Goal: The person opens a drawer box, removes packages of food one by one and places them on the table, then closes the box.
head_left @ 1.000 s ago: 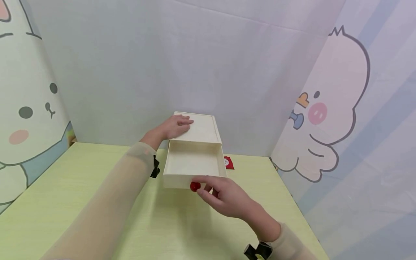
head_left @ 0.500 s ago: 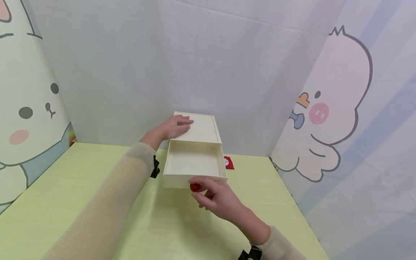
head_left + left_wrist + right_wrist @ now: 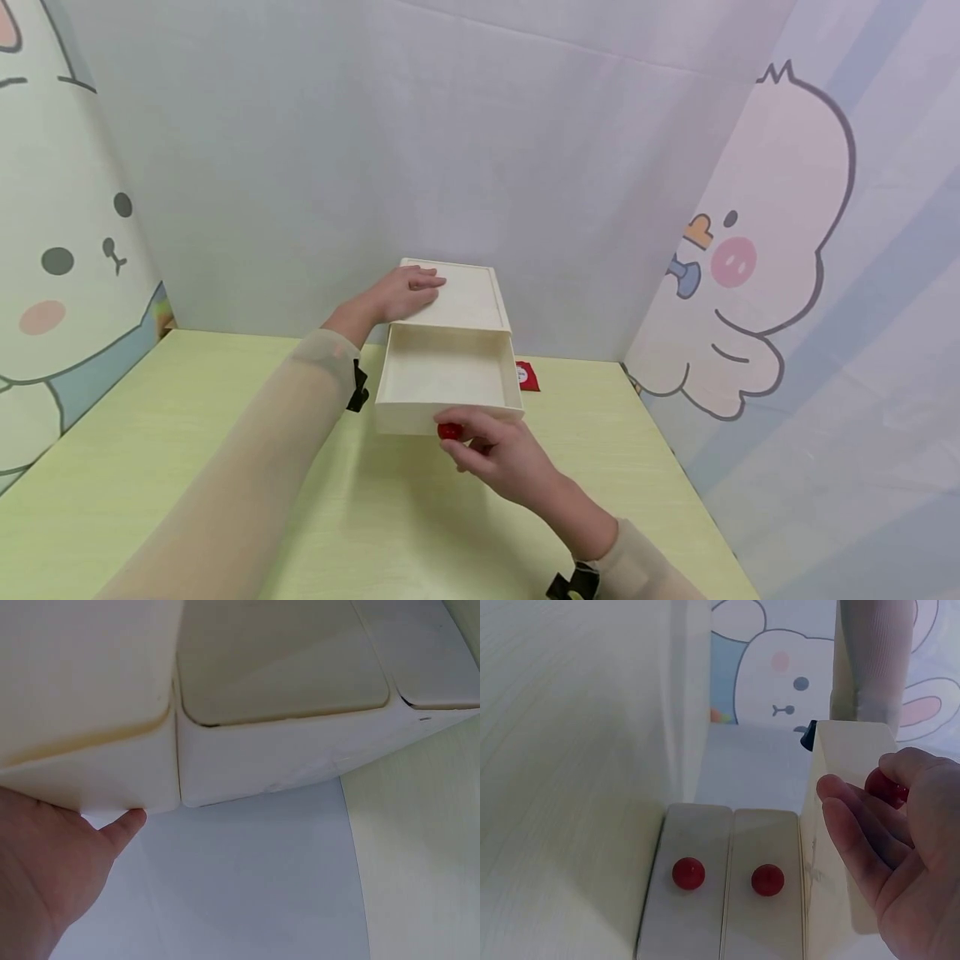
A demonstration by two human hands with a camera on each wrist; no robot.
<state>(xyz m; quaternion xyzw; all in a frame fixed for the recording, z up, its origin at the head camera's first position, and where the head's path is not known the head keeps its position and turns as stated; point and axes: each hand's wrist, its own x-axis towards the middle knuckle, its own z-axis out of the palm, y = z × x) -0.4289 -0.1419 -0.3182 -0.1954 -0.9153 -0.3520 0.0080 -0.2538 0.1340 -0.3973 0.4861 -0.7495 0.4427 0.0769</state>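
Note:
A small cream drawer cabinet (image 3: 472, 292) stands against the back curtain, its top drawer (image 3: 408, 418) pulled well out. My left hand (image 3: 393, 294) rests flat on the cabinet's top, fingers pointing right. In the left wrist view, that hand (image 3: 60, 862) lies along the cabinet's edge, its other fingers hidden. At the drawer's front, my right hand (image 3: 510, 458) pinches the round red knob (image 3: 449, 431) between thumb and index finger. The right wrist view shows the same knob (image 3: 885, 789) in the grip, the remaining fingers loosely bent beside the drawer front.
Below the pulled drawer, two closed drawers carry a red knob (image 3: 688, 874) and another red knob (image 3: 768, 880). A red packet (image 3: 528, 376) lies just right of the cabinet on the pale green table (image 3: 225, 400). Cartoon-printed curtains (image 3: 780, 217) border the sides.
The right hand's thumb and index finger have come together around the red knob, and its wrist has shifted slightly left. The drawer and left hand have stayed in place.

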